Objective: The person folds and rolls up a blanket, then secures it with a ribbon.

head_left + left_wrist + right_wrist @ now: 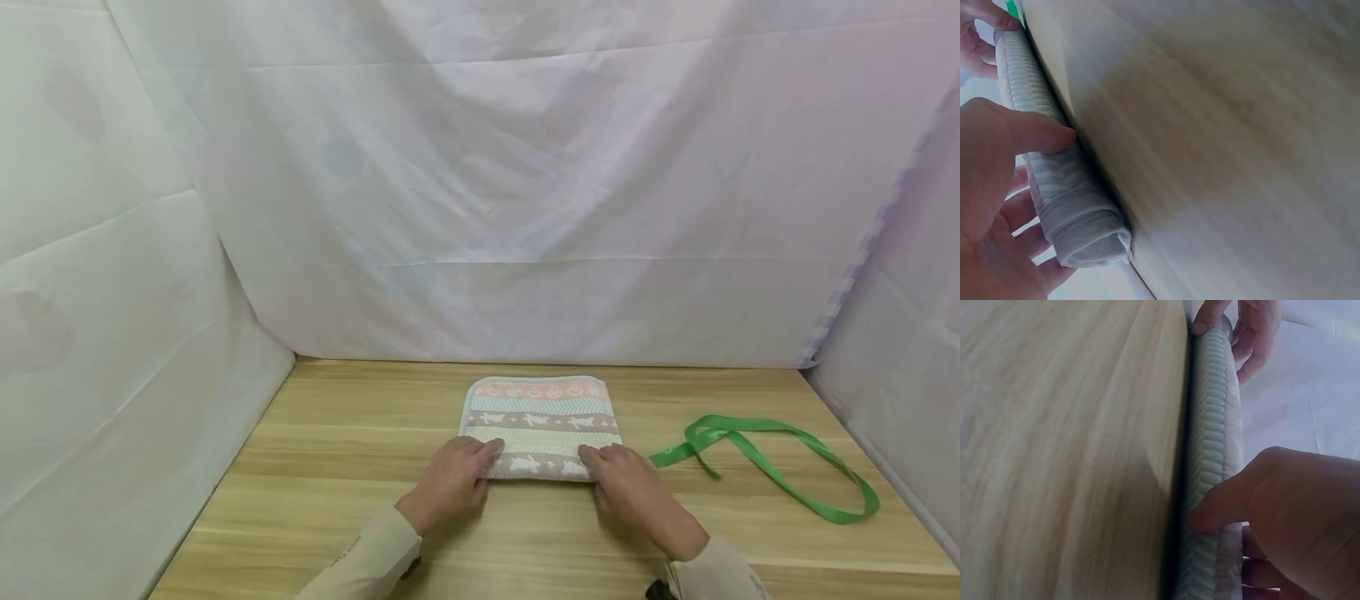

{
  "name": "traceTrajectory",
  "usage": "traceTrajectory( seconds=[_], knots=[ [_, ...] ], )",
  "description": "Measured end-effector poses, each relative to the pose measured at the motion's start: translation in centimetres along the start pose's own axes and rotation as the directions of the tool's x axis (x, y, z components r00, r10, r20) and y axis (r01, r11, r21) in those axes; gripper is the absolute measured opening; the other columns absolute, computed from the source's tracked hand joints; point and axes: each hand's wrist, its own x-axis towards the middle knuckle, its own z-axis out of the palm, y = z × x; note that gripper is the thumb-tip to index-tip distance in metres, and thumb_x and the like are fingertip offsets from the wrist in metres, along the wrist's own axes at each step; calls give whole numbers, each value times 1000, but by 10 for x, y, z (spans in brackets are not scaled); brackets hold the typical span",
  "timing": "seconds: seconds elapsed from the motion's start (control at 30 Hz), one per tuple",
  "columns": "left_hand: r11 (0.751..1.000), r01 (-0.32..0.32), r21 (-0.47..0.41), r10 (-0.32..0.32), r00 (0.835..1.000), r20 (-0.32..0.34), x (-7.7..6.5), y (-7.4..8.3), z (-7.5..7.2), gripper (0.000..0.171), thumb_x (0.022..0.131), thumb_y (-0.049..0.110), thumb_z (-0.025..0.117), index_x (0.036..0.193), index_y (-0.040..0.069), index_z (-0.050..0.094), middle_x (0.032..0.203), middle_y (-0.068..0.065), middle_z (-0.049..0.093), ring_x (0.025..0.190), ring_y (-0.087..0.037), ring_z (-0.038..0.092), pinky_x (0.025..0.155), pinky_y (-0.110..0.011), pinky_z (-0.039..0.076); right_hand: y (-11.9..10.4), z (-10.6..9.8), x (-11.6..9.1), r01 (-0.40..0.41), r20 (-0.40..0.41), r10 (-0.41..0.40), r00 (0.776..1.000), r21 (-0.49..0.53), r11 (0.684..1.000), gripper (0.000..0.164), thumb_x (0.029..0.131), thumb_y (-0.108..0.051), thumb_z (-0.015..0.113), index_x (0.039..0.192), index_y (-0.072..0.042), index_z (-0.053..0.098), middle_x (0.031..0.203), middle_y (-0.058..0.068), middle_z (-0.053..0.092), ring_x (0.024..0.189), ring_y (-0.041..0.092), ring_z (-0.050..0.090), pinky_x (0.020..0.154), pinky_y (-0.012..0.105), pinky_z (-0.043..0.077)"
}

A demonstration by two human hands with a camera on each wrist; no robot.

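Note:
A small cloth towel (542,421), banded in pastel stripes with white animal figures, lies on the table. Its near edge is rolled up, and the layered end of the roll (1088,234) shows in the left wrist view. My left hand (453,475) grips the roll near its left end, thumb on the near side and fingers across the far side. Toward the other end my right hand (630,487) holds it the same way, its thumb pressed on the zigzag-patterned side of the roll (1210,419) in the right wrist view. The towel's far part lies flat.
A loosely looped green ribbon (843,517) lies to the right of the towel, one end close to my right hand. The wooden table (337,467) is bounded by white cloth (525,308) at the back and both sides.

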Motion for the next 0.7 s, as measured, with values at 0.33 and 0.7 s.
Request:
traceTrajectory(
  seconds=[0.33,0.7],
  knots=[
    [990,80,-113,-70,994,89,-3,-2,-4,49,91,12,66,137,9,52,105,-3,72,102,-18,58,100,-43,45,5,2,-4,15,-4,-15,1000,36,999,42,76,2,70,116,-4,60,84,5,68,81,22,65,72,37,55],
    [968,93,-231,-70,992,109,-12,-9,-10,64,93,22,68,149,11,38,120,-7,64,112,-22,60,101,-42,47,17,-7,-12,86,-7,-86,996,170,982,43,81,-5,76,118,-6,56,75,-5,61,69,9,59,66,34,52]
  ],
)
